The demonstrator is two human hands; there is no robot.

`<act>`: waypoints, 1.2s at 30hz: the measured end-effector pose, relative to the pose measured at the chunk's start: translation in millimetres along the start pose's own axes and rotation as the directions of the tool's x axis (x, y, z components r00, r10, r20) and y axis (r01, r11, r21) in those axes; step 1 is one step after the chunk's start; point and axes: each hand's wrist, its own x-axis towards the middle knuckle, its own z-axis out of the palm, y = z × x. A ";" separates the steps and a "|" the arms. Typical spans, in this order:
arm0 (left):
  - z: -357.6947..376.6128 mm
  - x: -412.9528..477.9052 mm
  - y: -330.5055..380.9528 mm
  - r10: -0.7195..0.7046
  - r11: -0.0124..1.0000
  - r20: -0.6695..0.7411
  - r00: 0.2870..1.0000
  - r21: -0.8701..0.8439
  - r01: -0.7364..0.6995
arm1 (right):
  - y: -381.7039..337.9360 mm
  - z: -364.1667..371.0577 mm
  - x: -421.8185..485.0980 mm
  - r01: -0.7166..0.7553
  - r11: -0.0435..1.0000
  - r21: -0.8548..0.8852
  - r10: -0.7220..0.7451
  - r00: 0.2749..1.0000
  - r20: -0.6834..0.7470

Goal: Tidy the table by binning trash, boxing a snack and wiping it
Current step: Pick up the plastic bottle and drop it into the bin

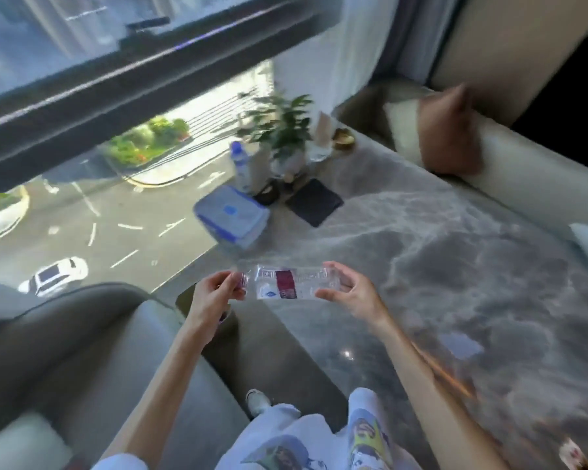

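Both hands hold an empty plastic bottle level above the near left edge of the bench.

The grey marbled bench (455, 266) runs from near to far; at its far left sit a lidded plastic box (231, 215), a dark cloth (314, 201) and a potted plant (282, 137). The clear bottle (292, 283) lies sideways in the air, the left hand (211, 293) with fingers closed on its cap end, the right hand (350, 290) loosely curled round its base.
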 end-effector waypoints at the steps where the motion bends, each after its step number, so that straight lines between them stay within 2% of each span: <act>1: -29.3 -0.5 -7.7 -0.032 0.999 -0.027 0.999 -0.017 0.032 | -2.7 27.8 12.0 -0.013 1.000 -0.009 0.013 0.999 0.044; 5: -127.3 -15.8 -43.3 -0.158 0.985 -0.165 0.974 -0.100 0.143 | -2.9 136.5 48.6 -0.062 0.995 -0.072 0.076 0.974 0.215; 9: -182.8 -38.5 -75.1 -0.288 0.948 -0.323 0.901 -0.232 0.219 | 0.9 212.0 55.7 -0.102 0.983 -0.150 0.149 0.926 0.348; 12: -197.5 -49.3 -92.3 -0.370 0.892 -0.347 0.862 -0.393 0.224 | 0.8 246.4 60.4 -0.137 0.968 -0.212 0.216 0.884 0.414; 17: -206.0 -45.4 -105.3 -0.430 0.851 -0.437 0.790 -0.488 0.194 | -10.6 276.9 90.1 -0.138 0.951 -0.278 0.263 0.833 0.486; 24: -205.5 -10.9 -107.3 -0.518 0.769 -0.493 0.698 -0.626 0.129 | -24.9 298.9 155.1 -0.070 0.922 -0.382 0.296 0.764 0.573; 27: -204.0 17.5 -114.3 -0.571 0.699 -0.467 0.675 -0.707 0.102 | -20.3 308.1 181.3 -0.077 0.904 -0.420 0.319 0.775 0.545; 31: -206.9 57.6 -125.5 -0.679 0.555 -0.383 0.626 -0.826 0.098 | -5.5 323.4 209.3 -0.189 0.876 -0.444 0.394 0.810 0.434; 36: -232.1 155.0 -188.4 -0.706 0.466 -0.260 0.659 -0.871 0.155 | 64.0 358.0 283.6 -0.409 0.822 -0.396 0.531 0.802 0.274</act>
